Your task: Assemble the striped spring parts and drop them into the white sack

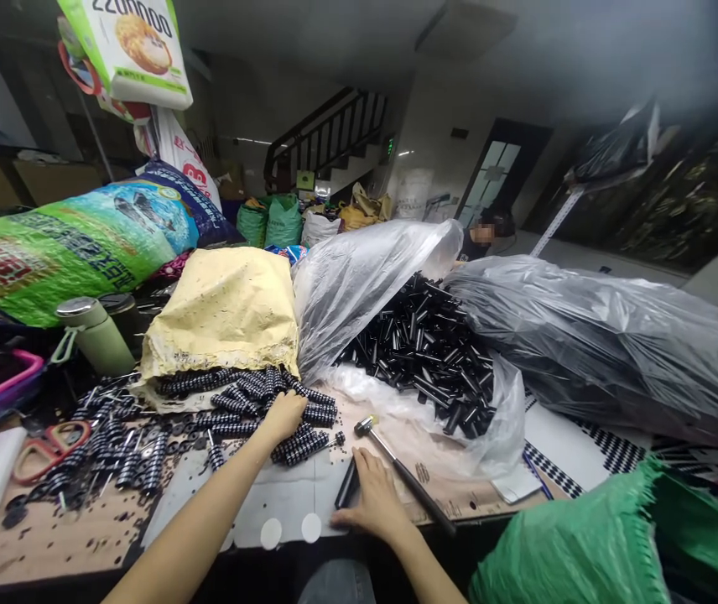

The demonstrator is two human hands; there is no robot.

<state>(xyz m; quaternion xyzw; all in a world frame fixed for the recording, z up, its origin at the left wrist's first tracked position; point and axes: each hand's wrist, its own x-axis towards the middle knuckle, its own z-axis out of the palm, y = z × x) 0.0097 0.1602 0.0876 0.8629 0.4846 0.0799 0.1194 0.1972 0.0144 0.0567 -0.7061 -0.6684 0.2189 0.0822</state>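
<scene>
My left hand (287, 415) reaches into a pile of black ridged rods with white dots (249, 394), which spill from the mouth of a yellow paper sack (226, 302). Its fingers are curled, and what they hold is hidden. Near the table's front edge my right hand (377, 495) grips a short, smooth black tube (347, 484) between thumb and fingers. A hammer (406, 474) with a dark handle and a yellowish face lies just right of that hand. Beyond it, a heap of shiny black tubes (422, 344) pours out of a clear plastic bag (365, 285).
At left lie orange-handled scissors (50, 451), loose rods and washers (129, 445), beside a green flask (96, 335). A green woven sack (566, 537) stands front right. A large plastic-wrapped bundle (611, 335) fills the right side. Another person (481, 239) is behind the bags.
</scene>
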